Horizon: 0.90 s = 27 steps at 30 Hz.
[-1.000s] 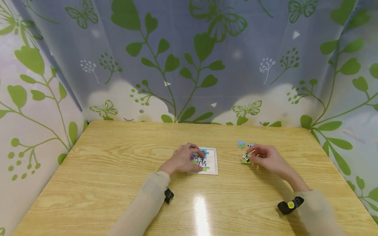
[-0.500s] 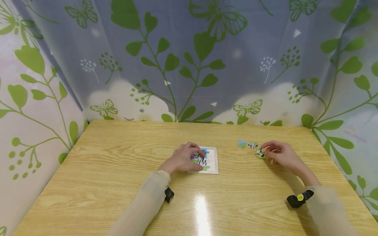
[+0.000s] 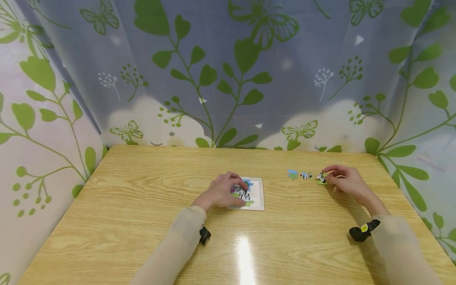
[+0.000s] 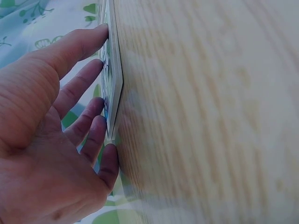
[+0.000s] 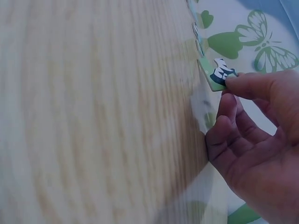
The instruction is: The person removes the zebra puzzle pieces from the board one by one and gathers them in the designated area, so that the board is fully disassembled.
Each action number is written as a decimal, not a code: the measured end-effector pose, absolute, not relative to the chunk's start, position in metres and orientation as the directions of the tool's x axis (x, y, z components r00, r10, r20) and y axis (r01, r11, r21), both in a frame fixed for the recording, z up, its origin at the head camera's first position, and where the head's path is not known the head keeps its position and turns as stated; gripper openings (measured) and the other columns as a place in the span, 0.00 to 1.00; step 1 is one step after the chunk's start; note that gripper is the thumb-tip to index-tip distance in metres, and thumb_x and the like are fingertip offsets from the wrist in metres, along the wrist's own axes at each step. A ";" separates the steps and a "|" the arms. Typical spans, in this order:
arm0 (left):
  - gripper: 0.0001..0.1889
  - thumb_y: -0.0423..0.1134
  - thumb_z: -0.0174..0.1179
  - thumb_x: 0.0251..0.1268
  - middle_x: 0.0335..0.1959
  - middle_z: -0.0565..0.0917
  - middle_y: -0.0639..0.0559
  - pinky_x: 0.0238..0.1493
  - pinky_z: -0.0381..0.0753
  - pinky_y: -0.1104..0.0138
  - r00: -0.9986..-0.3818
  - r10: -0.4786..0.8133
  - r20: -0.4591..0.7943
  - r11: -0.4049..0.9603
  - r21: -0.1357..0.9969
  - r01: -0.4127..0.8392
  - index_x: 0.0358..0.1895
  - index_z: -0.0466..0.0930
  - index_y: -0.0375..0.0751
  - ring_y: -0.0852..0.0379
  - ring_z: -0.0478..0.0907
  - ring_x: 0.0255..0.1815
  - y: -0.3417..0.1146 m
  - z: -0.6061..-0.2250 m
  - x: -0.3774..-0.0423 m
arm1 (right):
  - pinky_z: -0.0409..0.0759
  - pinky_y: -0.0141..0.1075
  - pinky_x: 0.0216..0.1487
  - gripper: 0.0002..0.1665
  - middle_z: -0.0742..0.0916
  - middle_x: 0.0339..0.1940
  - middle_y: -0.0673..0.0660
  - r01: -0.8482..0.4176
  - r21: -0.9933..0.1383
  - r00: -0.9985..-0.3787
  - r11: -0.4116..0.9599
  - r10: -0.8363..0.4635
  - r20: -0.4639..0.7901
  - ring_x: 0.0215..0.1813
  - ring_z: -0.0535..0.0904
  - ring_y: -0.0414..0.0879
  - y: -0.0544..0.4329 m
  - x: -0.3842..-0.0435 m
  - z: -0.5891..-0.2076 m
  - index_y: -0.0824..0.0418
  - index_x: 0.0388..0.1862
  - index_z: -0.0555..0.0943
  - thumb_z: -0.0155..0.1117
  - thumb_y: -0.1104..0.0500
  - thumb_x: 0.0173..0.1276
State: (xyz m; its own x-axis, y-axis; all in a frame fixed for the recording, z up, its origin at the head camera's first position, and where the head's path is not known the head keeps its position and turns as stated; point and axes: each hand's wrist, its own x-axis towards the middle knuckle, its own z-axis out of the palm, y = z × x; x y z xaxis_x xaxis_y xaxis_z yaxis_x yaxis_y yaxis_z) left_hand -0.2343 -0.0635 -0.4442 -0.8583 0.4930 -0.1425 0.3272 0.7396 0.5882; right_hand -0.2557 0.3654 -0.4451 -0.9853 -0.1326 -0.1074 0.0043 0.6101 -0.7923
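One thin piece [image 5: 217, 75] sits pinched in right hand [image 3: 345, 182]; splayed left hand [image 3: 220, 191] touches puzzle [image 3: 255, 194].

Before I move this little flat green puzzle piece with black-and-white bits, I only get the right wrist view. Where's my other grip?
Observer: Your left grip is resting on a flat, white-framed, four-sided puzzle board.

Operator: Ooh, is there a picture on it?

Observer: Yes, a black-and-white striped animal picture, partly hidden by your left grip.

Operator: Is there any bare bit?

Observer: Yes, a white strip along the board's right side, as the head view shows it.
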 end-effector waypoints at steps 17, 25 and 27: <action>0.21 0.51 0.72 0.62 0.74 0.68 0.50 0.74 0.59 0.41 -0.854 0.500 -0.144 0.736 0.590 0.332 0.58 0.83 0.61 0.42 0.63 0.73 -0.063 -0.443 -0.234 | 0.83 0.34 0.32 0.28 0.84 0.51 0.67 0.066 -0.764 -0.995 0.642 -0.014 -0.098 0.33 0.82 0.35 0.362 -0.259 -0.450 0.70 0.67 0.74 0.57 0.51 0.80; 0.18 0.47 0.69 0.66 0.72 0.71 0.47 0.74 0.62 0.42 -0.843 0.526 -0.113 0.694 0.630 0.349 0.57 0.84 0.55 0.40 0.65 0.73 -0.068 -0.444 -0.240 | 0.80 0.33 0.30 0.23 0.84 0.51 0.69 -0.050 -0.716 -0.999 0.696 -0.044 0.026 0.36 0.83 0.40 0.340 -0.248 -0.443 0.67 0.62 0.79 0.59 0.52 0.78; 0.16 0.45 0.69 0.67 0.70 0.73 0.46 0.70 0.68 0.46 -0.852 0.516 -0.092 0.671 0.662 0.335 0.56 0.85 0.53 0.42 0.70 0.69 -0.071 -0.444 -0.245 | 0.80 0.33 0.31 0.22 0.85 0.49 0.68 -0.087 -0.694 -0.996 0.715 -0.062 0.061 0.37 0.84 0.44 0.331 -0.246 -0.441 0.66 0.60 0.80 0.60 0.52 0.77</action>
